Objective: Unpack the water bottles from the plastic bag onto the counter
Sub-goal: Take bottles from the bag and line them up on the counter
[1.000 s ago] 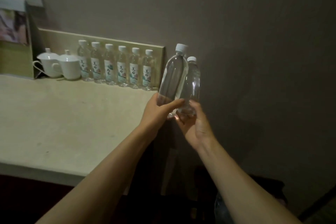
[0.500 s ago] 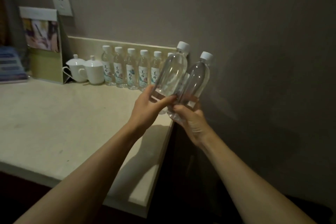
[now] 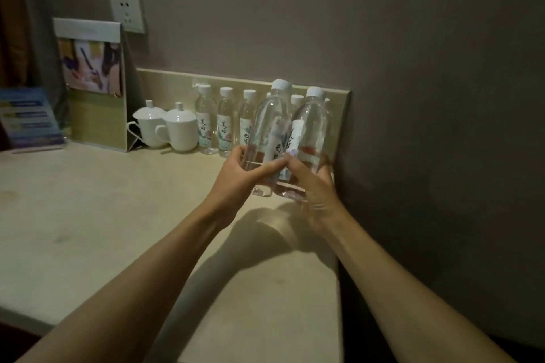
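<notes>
The row of bottles [image 3: 225, 121] against the backsplash [image 3: 165, 79] carries white labels with dark brush-style characters, too blurred to read; the same lettering shows through the two held bottles [image 3: 290, 138]. Left of that row, the standing card [image 3: 91, 82] and blue leaflet [image 3: 28, 118] bear illegible print

A dim grey-brown wall [image 3: 324, 23] carries a white socket [image 3: 126, 12] above the pale surface [image 3: 103, 215], whose low beige backsplash [image 3: 165, 79] runs beneath that socket.
</notes>
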Available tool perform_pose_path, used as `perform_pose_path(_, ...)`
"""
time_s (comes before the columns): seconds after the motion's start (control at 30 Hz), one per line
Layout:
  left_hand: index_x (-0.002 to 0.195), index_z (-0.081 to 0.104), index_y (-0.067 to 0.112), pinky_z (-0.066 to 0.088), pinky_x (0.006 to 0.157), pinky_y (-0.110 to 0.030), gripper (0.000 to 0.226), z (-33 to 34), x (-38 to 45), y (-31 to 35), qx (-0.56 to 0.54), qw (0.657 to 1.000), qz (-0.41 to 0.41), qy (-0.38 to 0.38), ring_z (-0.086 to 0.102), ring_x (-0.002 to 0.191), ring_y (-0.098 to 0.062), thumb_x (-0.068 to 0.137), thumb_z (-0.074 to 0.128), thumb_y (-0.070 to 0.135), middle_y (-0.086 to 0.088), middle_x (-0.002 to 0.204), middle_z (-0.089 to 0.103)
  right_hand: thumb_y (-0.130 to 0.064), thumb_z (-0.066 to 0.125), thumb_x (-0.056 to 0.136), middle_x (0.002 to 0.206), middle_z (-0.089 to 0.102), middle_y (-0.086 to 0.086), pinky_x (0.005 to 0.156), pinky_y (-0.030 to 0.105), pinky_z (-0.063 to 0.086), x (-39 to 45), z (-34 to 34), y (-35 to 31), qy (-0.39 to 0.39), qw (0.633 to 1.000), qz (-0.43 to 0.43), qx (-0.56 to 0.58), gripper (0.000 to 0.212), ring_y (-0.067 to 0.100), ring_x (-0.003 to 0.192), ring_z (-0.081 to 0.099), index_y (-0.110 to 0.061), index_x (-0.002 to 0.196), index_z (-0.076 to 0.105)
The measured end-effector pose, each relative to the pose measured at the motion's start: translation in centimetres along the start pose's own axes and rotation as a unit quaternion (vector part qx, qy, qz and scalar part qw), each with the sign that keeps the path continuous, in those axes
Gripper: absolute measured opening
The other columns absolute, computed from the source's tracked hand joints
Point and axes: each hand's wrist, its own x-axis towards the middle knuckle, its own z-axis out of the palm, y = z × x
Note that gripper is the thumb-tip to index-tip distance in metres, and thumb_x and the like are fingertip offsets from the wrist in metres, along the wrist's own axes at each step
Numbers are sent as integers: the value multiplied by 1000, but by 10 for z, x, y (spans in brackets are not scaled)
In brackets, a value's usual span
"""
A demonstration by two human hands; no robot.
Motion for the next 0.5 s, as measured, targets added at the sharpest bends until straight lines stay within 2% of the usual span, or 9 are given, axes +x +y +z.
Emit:
perform_pose_path(0.07,117,57,21,60,78,-31,69,-22,14,2,19,999,3,-32,74,91,-17,59,89,41,-3,103,74,-33,86,67,107,74,7,71,40,59,9,16,4,10,1000,13,-20,69,28,97,73,-25,127,52)
perform_pose_path(0.17,108,58,35,59,71,-27,59,-51,28,2,73,995,19,-65,71,94,-16,60,84,56,1,106,68,-43,82,67,106,75,-2,71,35,59,21,38,13,42,995,-4,-90,58,23,97,72,-32,120,59)
perform_pose_path(0.23,102,55,42,58,78,-33,53,-68,35,0,127,989,35,-73,65,100,-16,60,80,62,3,110,62,-45,78,68,100,75,-11,72,29,57,26,49,20,67,990,-13,-124,50,11,93,72,-35,114,62)
perform_pose_path(0.3,102,54,43,56,85,-39,53,-84,42,0,166,981,41,-89,62,105,-16,60,79,64,4,114,59,-44,75,67,87,75,-20,63,16,54,27,58,26,69,988,-12,-139,42,-5,79,70,-32,106,64)
perform_pose_path(0.33,106,56,41,57,86,-41,57,-92,45,1,168,980,37,-103,63,104,-16,60,80,64,3,114,60,-44,74,66,85,75,-20,61,15,52,28,61,29,67,987,-10,-145,41,-8,77,69,-31,104,65)
perform_pose_path(0.4,117,58,30,59,86,-45,68,-104,48,0,156,979,27,-124,67,102,-18,61,80,62,1,115,64,-43,74,67,88,75,-19,69,21,46,30,68,36,64,985,-2,-162,42,-8,79,69,-30,106,64)
perform_pose_path(0.43,119,57,27,59,86,-46,71,-109,50,-2,158,979,26,-127,67,102,-18,61,80,61,0,115,64,-41,75,68,88,75,-20,73,24,42,31,70,40,57,984,2,-170,47,-8,80,69,-29,111,62)
perform_pose_path(0.5,122,57,25,58,87,-45,75,-118,53,-5,169,977,26,-129,67,103,-18,61,81,60,1,116,64,-37,78,66,90,75,-17,77,28,45,36,74,42,31,981,16,-192,64,-4,82,70,-29,124,54)
